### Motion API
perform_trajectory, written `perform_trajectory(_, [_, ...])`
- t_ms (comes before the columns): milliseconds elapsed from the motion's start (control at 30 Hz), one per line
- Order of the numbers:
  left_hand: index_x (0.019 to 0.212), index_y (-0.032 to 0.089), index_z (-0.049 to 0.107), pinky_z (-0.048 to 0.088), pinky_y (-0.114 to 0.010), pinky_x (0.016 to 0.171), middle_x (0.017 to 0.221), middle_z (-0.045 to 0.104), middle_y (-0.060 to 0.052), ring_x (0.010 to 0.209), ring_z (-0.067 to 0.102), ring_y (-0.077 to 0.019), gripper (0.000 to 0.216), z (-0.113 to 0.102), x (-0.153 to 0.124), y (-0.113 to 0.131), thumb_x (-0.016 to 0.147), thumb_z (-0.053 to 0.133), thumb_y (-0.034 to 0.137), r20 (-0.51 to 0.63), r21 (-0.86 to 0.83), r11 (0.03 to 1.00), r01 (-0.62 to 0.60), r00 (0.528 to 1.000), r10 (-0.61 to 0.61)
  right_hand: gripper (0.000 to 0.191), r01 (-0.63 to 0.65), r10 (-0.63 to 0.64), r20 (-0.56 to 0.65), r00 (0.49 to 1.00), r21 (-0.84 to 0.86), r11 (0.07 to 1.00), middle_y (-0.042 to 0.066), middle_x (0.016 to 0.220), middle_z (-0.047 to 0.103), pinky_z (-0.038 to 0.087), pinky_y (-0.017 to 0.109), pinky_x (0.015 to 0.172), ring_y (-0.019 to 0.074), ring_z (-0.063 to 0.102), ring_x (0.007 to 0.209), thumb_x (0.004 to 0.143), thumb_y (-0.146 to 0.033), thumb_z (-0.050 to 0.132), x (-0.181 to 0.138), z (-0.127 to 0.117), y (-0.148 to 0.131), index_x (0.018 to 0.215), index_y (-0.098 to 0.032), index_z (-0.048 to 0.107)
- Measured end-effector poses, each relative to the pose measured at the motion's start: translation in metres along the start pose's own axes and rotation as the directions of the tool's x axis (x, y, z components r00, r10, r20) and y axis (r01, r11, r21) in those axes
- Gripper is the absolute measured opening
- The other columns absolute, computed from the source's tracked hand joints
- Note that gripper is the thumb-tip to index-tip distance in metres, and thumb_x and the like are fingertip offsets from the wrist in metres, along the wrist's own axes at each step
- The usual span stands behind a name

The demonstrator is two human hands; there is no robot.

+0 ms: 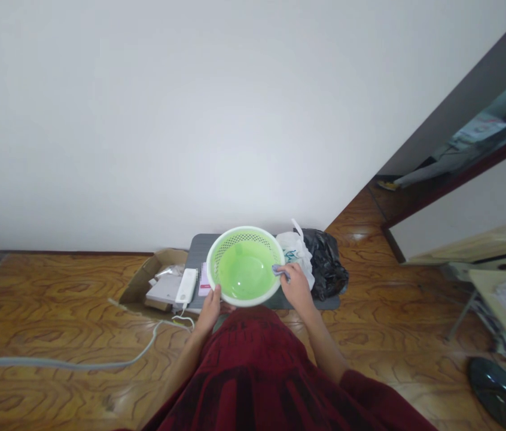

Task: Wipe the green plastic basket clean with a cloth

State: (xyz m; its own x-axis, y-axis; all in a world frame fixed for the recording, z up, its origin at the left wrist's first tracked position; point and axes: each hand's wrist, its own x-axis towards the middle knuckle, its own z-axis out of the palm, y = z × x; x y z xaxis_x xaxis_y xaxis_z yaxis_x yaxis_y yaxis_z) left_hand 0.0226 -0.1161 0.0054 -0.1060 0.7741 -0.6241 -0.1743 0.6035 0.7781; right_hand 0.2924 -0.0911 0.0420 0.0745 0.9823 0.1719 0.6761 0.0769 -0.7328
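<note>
Over a low grey desk [200, 241] set against the white wall, a round plastic basket [246, 272] with a white rim and a light green inside sits in front of the person's dark red garment [257, 365]. Its far wall shows a lattice of small holes, and its floor looks smooth and glossy. Whether it rests on the desk or is held just above, I cannot tell.

The left hand [210, 308] steadies the near left edge, its thumb laid on the rim; the other fingers are mostly hidden below, apparently closed around it. At the right side, the right hand [296, 284] pinches a small greyish-purple cloth [280, 271] between its fingers, against the rim.

As I judge it, the wiping is under way and unfinished, since the cloth is at the rim and the basket in hand. How much of the surface is done, and how much is left, does not show.

Left of the basket stand a white rectangular device [186, 286] and an open brown cardboard box [139, 281]; to its right lie a white plastic bag [295, 251] and a crumpled black plastic bag [325, 263].
</note>
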Motion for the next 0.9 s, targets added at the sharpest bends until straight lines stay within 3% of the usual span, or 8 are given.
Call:
perform_trajectory(500, [0.121, 0.012, 0.05, 0.057, -0.029, 0.055, 0.073, 0.069, -0.005, 0.056, 0.068, -0.0159, 0.041, 0.002, -0.002, 0.004, 0.1, 0.047, 0.047, 0.007, 0.011, 1.0, 0.006, 1.0, -0.006, 0.028, 0.009, -0.01, -0.016, 1.0, -0.041, 0.999, 0.008, 0.104, 0.059, 0.05, 0.037, 0.095, 0.0214, 0.061, 0.1, 0.085, -0.011, 0.049, 0.007, -0.002, -0.002, 0.098, -0.02, 0.072])
perform_trajectory(900, [0.125, 0.012, 0.049, 0.057, -0.03, 0.057, 0.072, 0.068, -0.004, 0.058, 0.068, -0.0168, 0.052, -0.002, 0.009, -0.005, 0.097, 0.046, 0.056, 0.031, 0.038, 0.999, -0.001, 1.0, -0.001, 0.028, 0.0, 0.003, 0.054, 0.999, -0.061, 0.998, 0.006, 0.107, 0.065, 0.048, 0.035, 0.096, 0.0202, 0.062, 0.102, 0.086, -0.013, 0.049, 0.002, -0.007, -0.002, 0.098, -0.02, 0.073])
